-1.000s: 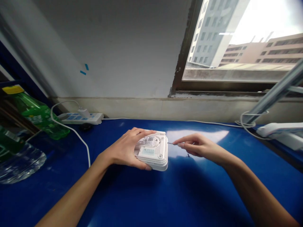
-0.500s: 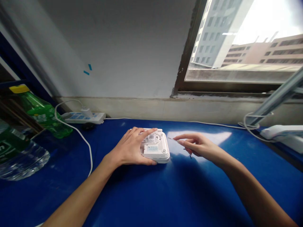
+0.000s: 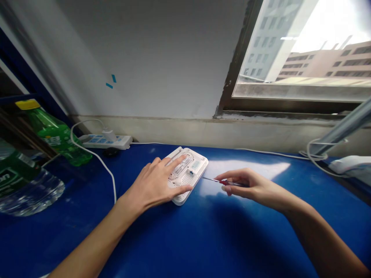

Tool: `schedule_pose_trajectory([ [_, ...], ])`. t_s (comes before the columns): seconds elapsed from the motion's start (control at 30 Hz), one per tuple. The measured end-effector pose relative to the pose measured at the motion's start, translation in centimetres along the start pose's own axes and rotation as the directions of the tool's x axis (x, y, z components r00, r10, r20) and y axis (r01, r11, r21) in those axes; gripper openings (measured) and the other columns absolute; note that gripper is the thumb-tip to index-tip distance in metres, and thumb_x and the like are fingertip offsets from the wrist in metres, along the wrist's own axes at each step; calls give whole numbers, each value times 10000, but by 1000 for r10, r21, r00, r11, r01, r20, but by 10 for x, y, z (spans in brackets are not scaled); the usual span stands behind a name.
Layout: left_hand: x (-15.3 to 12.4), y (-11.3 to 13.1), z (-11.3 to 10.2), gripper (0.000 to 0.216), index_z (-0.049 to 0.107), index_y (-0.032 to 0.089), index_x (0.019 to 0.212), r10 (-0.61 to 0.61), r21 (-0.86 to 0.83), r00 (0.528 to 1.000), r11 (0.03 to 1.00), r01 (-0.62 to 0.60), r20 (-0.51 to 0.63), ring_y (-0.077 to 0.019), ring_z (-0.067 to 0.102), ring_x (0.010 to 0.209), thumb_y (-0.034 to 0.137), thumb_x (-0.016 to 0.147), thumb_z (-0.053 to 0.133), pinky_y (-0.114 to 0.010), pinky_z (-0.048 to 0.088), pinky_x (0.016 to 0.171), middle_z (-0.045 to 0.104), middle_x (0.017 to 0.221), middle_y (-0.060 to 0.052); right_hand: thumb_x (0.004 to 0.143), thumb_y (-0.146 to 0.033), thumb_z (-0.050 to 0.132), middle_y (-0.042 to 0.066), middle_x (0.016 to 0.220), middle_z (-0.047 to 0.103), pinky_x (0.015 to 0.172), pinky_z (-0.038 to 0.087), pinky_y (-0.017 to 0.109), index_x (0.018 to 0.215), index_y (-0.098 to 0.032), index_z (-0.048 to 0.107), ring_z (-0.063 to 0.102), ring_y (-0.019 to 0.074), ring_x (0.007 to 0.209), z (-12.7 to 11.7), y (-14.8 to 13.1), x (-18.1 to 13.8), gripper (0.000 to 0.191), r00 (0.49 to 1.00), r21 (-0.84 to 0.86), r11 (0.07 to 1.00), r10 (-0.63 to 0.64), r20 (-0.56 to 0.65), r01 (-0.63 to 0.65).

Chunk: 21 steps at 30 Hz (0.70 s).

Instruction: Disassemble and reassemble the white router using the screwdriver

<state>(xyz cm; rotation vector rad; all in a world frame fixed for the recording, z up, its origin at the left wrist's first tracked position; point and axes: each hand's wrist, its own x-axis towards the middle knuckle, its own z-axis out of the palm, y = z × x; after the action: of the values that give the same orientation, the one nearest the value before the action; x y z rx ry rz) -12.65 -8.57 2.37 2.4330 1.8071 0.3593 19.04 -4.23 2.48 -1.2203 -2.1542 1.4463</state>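
A white router [image 3: 198,164] with vent holes, labels and a folded antenna lies on the blue table with its labelled face up. Across its left part rests my left hand [image 3: 155,181], thumb and fingers spread and holding it; that part is hidden. To the right, my right hand [image 3: 246,185] pinches a screwdriver [image 3: 224,182] with a red-and-dark handle and a thin metal shaft. The screwdriver's tip points left, close to the router's right side; whether it touches, I cannot tell.
A green bottle [image 3: 58,135] with a yellow cap and a larger bottle [image 3: 31,189] stand at the left. Behind them sit a power strip [image 3: 123,142] with a white cable [image 3: 101,160] and a small black object [image 3: 111,152]. A metal pole [image 3: 342,127] rises at the right.
The router has turned counterclockwise under my left hand, baring its antenna side. My right hand has re-angled the screwdriver, its handle now showing, and has lowered slightly. The view has shifted a little.
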Motion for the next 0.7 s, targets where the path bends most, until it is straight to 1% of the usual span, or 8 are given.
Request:
schedule_pose_trajectory([
  [0.07, -3, -1, -1, 995, 303, 427, 1600, 31, 10, 999, 999, -31, -10, -450, 563, 1279, 888, 757, 563, -630, 458, 1028, 556, 1503, -106, 906, -572, 681, 69, 882, 755, 663, 452, 273, 1267, -211, 728, 649, 196, 804, 1, -1, -1, 513, 1000, -11, 1000, 8, 26, -7],
  [0.13, -6, -5, -3, 1061, 338, 426, 1586, 106, 5, 994, 994, -106, -10, -444, 489, 1371, 893, 684, 642, -624, 396, 1111, 502, 1557, -85, 916, -586, 660, 59, 780, 746, 601, 426, 264, 1281, -195, 725, 625, 178, 710, 3, -3, -2, 539, 998, -49, 999, 27, 51, -24],
  [0.23, -8, -12, 0, 1114, 344, 440, 1578, 169, -13, 986, 986, -169, 6, -431, 397, 1451, 852, 622, 741, -616, 360, 1149, 370, 1649, -68, 911, -603, 651, 62, 751, 739, 581, 441, 271, 1252, -175, 749, 621, 177, 667, 10, -9, -2, 556, 999, -95, 995, 31, 44, -26],
  [0.3, -8, -14, 4, 1130, 324, 449, 1583, 153, -16, 988, 988, -153, 18, -446, 380, 1458, 848, 616, 749, -639, 353, 1141, 299, 1682, -77, 900, -600, 659, 82, 884, 774, 636, 492, 291, 1209, -199, 775, 667, 206, 755, 17, -13, -2, 520, 1000, -107, 994, 23, 10, -22],
  [0.4, -8, -12, 9, 1103, 313, 456, 1586, 130, -11, 991, 992, -130, 14, -468, 410, 1425, 860, 643, 717, -665, 352, 1124, 282, 1689, -73, 894, -565, 678, 80, 1097, 785, 792, 545, 336, 1154, -255, 799, 705, 256, 943, 26, -17, -2, 422, 999, -124, 992, 28, -45, -34],
  [0.47, -8, -9, 11, 1077, 314, 460, 1585, 115, -8, 993, 993, -115, -3, -468, 435, 1397, 861, 663, 700, -665, 365, 1110, 291, 1685, -71, 905, -539, 671, 66, 1130, 784, 845, 551, 358, 1139, -280, 803, 712, 270, 986, 29, -19, -2, 374, 997, -140, 989, 38, -69, -47],
  [0.6, -10, 1, 15, 1092, 305, 469, 1587, 76, -30, 996, 997, -77, -37, -477, 457, 1360, 897, 650, 667, -672, 379, 1089, 290, 1679, -88, 926, -516, 646, 59, 1134, 790, 834, 566, 363, 1142, -288, 803, 722, 281, 991, 32, -21, -3, 352, 995, -177, 983, 37, -93, -53],
  [0.7, -10, 11, 22, 1103, 296, 471, 1590, 52, -64, 997, 996, -56, -64, -502, 393, 1407, 878, 645, 693, -672, 378, 1098, 191, 1710, -74, 939, -514, 626, 55, 1136, 792, 839, 566, 363, 1165, -294, 796, 725, 280, 996, 36, -25, -5, 358, 993, -238, 970, 31, -111, -57],
])
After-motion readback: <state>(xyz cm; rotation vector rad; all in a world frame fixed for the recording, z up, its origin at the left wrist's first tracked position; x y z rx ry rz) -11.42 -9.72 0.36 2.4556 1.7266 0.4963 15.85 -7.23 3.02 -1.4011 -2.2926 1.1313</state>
